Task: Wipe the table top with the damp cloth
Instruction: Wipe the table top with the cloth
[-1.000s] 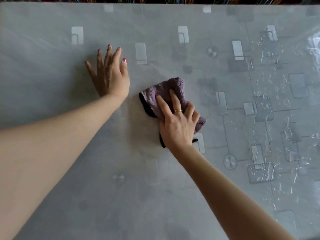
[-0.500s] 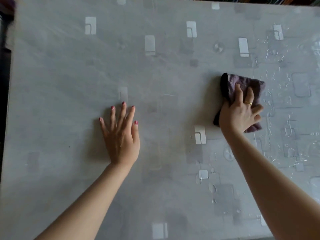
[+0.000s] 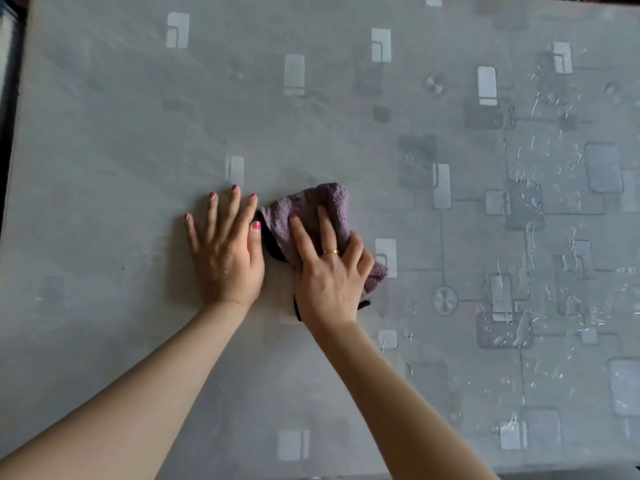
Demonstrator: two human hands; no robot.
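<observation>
Presently, taking the cloth as landmark:

- Damp cloth (image 3: 320, 216): purple terry, bunched into a loose wad with a dark underside or trim showing at its left and near edges; soft looped pile, irregular outline. It lies on the table top near the middle.
- Right hand (image 3: 330, 275): on top of the cloth, two fingers straight and pressing, the outer fingers curled over its right edge, so the hand is clamped on it. A gold ring (image 3: 330, 251) sits on one finger.
- Left hand (image 3: 227, 252): just left of the cloth, fingers straight and slightly apart, palm flat on the surface, holding nothing.
- Table top (image 3: 104, 133): grey, smooth covering with pale rectangles and thin lines; glossy.
- Water droplets (image 3: 523, 327): beads and streaks right of the cloth; the surface to its left looks matte.
- Handling advice, as judgement: keep even downward pressure, overlap strokes, carry them rightward into the wet area, refold when the pad bunches.
</observation>
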